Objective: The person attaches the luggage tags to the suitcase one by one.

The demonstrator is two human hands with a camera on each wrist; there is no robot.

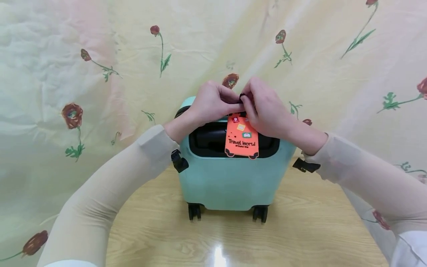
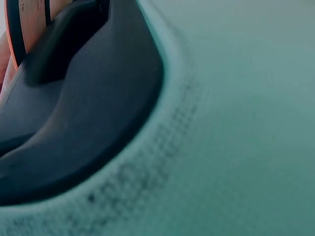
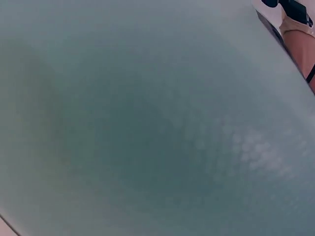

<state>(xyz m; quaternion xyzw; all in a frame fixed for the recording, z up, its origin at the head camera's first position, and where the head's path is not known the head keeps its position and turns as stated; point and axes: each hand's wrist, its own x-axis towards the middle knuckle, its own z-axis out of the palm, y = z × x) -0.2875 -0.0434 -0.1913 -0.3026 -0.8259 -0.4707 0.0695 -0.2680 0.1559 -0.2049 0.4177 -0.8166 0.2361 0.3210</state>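
A mint-green suitcase (image 1: 230, 181) stands upright, with a black recessed panel (image 1: 207, 139) in the side that faces me. An orange luggage tag (image 1: 241, 139) printed "Travel World" hangs in front of that panel. Above the tag, my left hand (image 1: 213, 102) and right hand (image 1: 267, 107) meet, pinching its thin black strap (image 1: 241, 97) between thumbs and fingers. The strap's ends are mostly hidden by the fingers. In the left wrist view, the tag's edge (image 2: 32, 29) shows beside the black panel (image 2: 113, 98). Mostly blurred green shell (image 3: 147, 128) fills the right wrist view.
The suitcase rests on black wheels (image 1: 260, 213) on a wood-grain surface (image 1: 230, 241). A pale cloth (image 1: 200, 48) with red flowers hangs behind and at both sides. Black wrist straps (image 1: 180, 161) hang from both sleeves near the suitcase.
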